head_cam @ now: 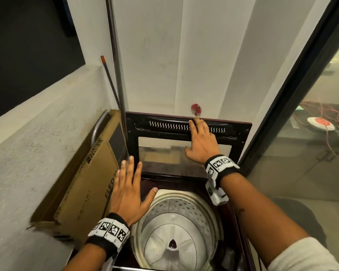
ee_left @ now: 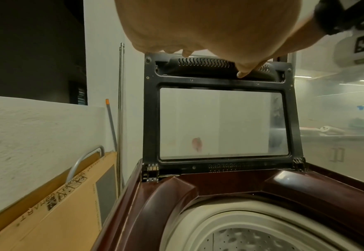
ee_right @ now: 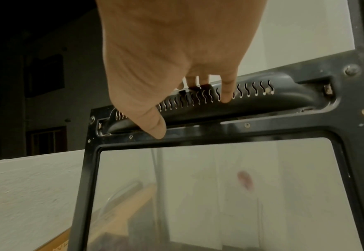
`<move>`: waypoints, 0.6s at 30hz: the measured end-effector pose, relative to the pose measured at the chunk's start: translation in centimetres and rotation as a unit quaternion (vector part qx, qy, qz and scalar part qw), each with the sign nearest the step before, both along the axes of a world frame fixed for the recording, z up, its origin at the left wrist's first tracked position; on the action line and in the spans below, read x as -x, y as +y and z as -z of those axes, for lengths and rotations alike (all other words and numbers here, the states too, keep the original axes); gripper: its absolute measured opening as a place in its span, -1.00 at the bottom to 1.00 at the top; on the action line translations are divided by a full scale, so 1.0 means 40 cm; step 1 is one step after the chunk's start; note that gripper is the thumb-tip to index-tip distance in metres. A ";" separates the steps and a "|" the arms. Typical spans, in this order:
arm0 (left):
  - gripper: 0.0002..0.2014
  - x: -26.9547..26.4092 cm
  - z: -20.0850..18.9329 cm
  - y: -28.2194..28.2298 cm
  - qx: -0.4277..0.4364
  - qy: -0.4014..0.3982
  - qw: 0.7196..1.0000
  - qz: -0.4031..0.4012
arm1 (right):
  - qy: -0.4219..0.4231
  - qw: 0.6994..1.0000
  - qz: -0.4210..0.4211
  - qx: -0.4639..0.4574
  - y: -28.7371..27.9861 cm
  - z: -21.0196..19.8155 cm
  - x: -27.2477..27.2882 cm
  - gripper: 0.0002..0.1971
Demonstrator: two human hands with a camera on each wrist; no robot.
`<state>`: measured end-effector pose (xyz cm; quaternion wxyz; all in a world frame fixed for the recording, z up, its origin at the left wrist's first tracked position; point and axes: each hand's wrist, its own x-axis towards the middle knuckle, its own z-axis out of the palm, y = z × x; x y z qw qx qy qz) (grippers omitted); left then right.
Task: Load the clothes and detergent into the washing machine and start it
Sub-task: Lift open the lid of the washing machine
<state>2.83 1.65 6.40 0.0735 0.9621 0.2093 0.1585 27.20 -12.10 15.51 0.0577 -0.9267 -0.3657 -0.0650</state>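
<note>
A maroon top-loading washing machine (head_cam: 152, 183) stands with its black-framed glass lid (head_cam: 164, 131) raised upright against the wall. The steel drum (head_cam: 176, 222) below shows nothing inside. My right hand (head_cam: 201, 141) lies flat on the lid's inner side, with straight fingers on the slotted handle bar (ee_right: 262, 101) and the thumb on the frame. My left hand (head_cam: 129, 190) hovers open with spread fingers over the machine's left rim (ee_left: 166, 195), holding nothing. No clothes or detergent are in view.
A flat cardboard box (head_cam: 86, 182) leans between the machine and the rough white wall on the left. Metal rods (head_cam: 117, 75) stand in the corner. A red tap (head_cam: 196, 109) sits on the wall behind the lid. A glass partition (head_cam: 301, 143) closes the right side.
</note>
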 end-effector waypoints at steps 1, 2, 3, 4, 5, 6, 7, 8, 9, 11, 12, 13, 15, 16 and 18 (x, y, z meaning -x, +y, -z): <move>-0.11 0.006 0.002 -0.001 0.000 0.000 1.000 -0.001 | 0.009 1.000 0.005 0.008 0.012 -0.007 -0.018 0.02; -0.11 0.009 0.002 0.000 0.000 0.000 1.000 -0.004 | 0.018 1.000 0.007 0.016 0.028 -0.014 -0.037 0.04; -0.11 0.013 0.003 0.000 0.001 0.003 1.000 -0.007 | 0.025 0.999 0.012 0.023 0.039 -0.017 -0.050 0.05; -0.11 0.015 0.003 0.000 0.002 0.007 1.000 -0.010 | 0.031 0.999 0.018 0.030 0.050 -0.019 -0.062 0.06; -0.11 0.016 0.004 0.003 0.004 0.011 1.000 -0.016 | 0.036 0.999 0.023 0.035 0.062 -0.018 -0.075 0.07; -0.11 0.016 0.005 0.005 0.006 0.013 1.000 -0.020 | 0.039 0.998 0.026 0.037 0.069 -0.016 -0.085 0.08; -0.11 0.016 0.005 0.010 0.007 0.014 1.000 -0.024 | 0.041 0.998 0.027 0.040 0.078 -0.015 -0.093 0.09; -0.11 0.015 0.005 0.013 0.007 0.016 1.000 -0.025 | 0.042 0.998 0.029 0.042 0.082 -0.012 -0.100 0.09; -0.12 0.014 0.005 0.017 0.006 0.017 1.000 -0.026 | 0.043 0.998 0.030 0.045 0.085 -0.010 -0.106 0.11; -0.12 0.011 0.004 0.025 0.003 0.018 0.999 -0.030 | 0.046 0.997 0.029 0.055 0.091 -0.004 -0.117 0.14; -0.12 0.008 0.004 0.030 0.003 0.018 0.999 -0.033 | 0.047 0.996 0.028 0.063 0.094 -0.001 -0.122 0.16; -0.12 0.005 0.004 0.033 0.003 0.018 0.999 -0.034 | 0.049 0.996 0.027 0.073 0.095 0.001 -0.127 0.18; -0.11 0.000 0.006 0.038 0.001 0.021 0.999 -0.036 | 0.058 0.993 0.024 0.096 0.099 0.004 -0.135 0.23; -0.11 -0.003 0.008 0.040 0.001 0.022 0.999 -0.036 | 0.062 0.992 0.022 0.105 0.100 0.005 -0.139 0.25; -0.11 -0.009 0.011 0.042 0.002 0.026 0.999 -0.038 | 0.066 0.991 0.020 0.115 0.101 0.008 -0.143 0.27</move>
